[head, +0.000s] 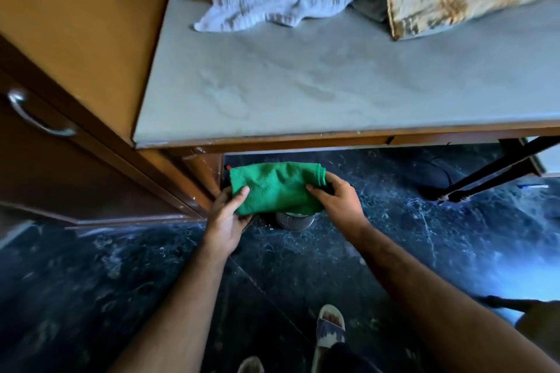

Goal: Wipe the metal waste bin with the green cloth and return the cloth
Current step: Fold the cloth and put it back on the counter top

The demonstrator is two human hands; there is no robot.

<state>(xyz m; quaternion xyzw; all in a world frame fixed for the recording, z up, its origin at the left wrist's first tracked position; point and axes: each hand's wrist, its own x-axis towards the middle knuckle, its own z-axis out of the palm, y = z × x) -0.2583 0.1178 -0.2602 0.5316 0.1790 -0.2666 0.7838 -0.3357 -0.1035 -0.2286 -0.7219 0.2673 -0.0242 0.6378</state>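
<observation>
Both hands grasp the folded green cloth [277, 188], left hand [225, 218] at its left edge, right hand [336, 200] at its right, with the metal waste bin [294, 221] on the dark marble floor [424, 251] directly below them.

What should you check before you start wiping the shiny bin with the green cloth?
1. Both hands hold the green cloth: ok, left hand and right hand grip its ends.
2. Cloth folded into a pad: ok.
3. Metal waste bin in reach: ok, on the floor just under the cloth.
4. Bin upright: cannot tell, mostly hidden.
5. Cloth touching the bin: cannot tell, it covers the rim.
6. Floor around the bin free of obstacles: ok.
</observation>
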